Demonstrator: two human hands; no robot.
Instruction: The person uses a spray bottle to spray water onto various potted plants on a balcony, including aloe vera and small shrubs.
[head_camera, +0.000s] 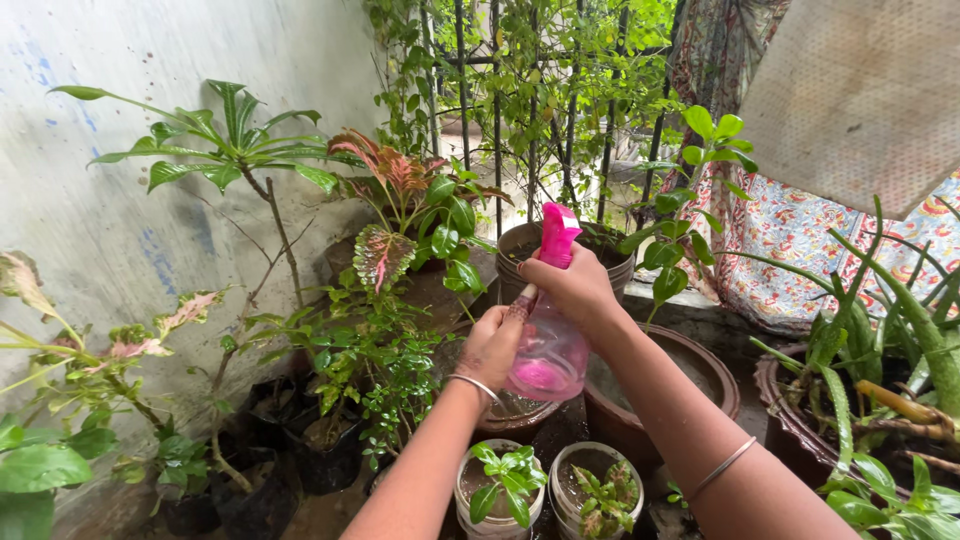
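Observation:
A pink spray bottle (548, 350) with a bright pink trigger head is held up in the middle of the head view. My right hand (575, 288) grips its neck just under the trigger head. My left hand (490, 345) is closed against the bottle's left side, near its body. Both wrists carry a thin metal bangle. Below the bottle stand two small white pots (497, 490) with green seedlings. A pink-and-green leafed plant (385, 255) rises just left of the bottle.
Potted plants crowd the ground: dark pots (300, 445) at the left by a pale wall (100, 220), a wide brown pot (700, 375) under my right forearm, a spiky plant (880, 330) at the right. A barred grille (500, 100) with climbing leaves stands behind. Patterned cloth (800, 230) hangs at the right.

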